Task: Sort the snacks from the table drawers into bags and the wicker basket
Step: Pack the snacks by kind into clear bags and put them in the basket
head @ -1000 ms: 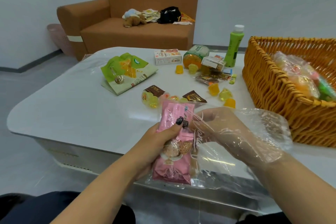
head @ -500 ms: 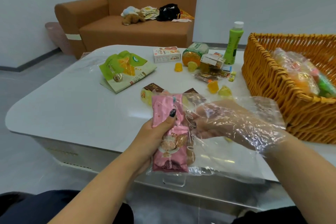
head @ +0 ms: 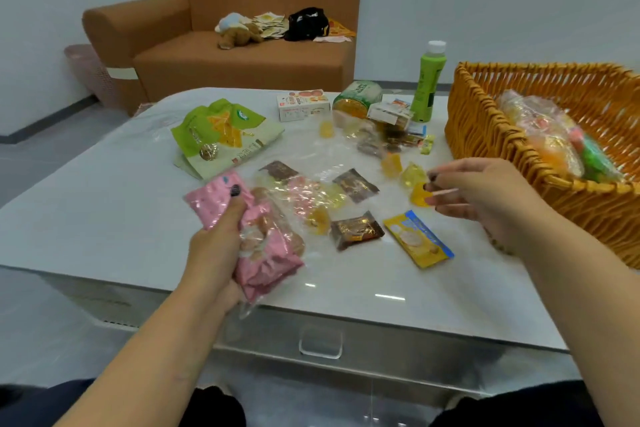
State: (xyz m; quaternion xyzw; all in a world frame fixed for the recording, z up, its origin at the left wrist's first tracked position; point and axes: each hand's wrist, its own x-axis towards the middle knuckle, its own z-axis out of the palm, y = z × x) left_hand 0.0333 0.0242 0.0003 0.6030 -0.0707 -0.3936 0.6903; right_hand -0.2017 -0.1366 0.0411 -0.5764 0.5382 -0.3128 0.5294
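Near the table's left edge, toward the far side: green snack pouch lying flat, a small gold ball on it. At the front edge, left of centre: left hand wrapped around the pink biscuit packs, thumb across the top, the packs already sheathed in a clear bag whose loose tail hangs over the front edge. Just right of that, mid-table: loose jelly cups in clear film, three brown chocolate wrappers, a yellow-and-blue sachet nearer the front. Along the far edge: small white box, a tipped round tub, a jumble of small packets, green bottle standing upright. Right of centre: right hand raised above an orange jelly cup, fingers narrowed and reaching, thumb and forefinger close together; whether anything is pinched, hard to tell through the blur. At the right edge: wicker basket, bagged snacks already lying inside.

Likely risks from here: bag mouth unsecured and held one-handed, so packs may slide out over the front edge if the grip slackens; slick round jelly cups apt to squirt from a narrow pinch and roll; a sweeping right forearm could knock the sachet or wrappers off the front edge.
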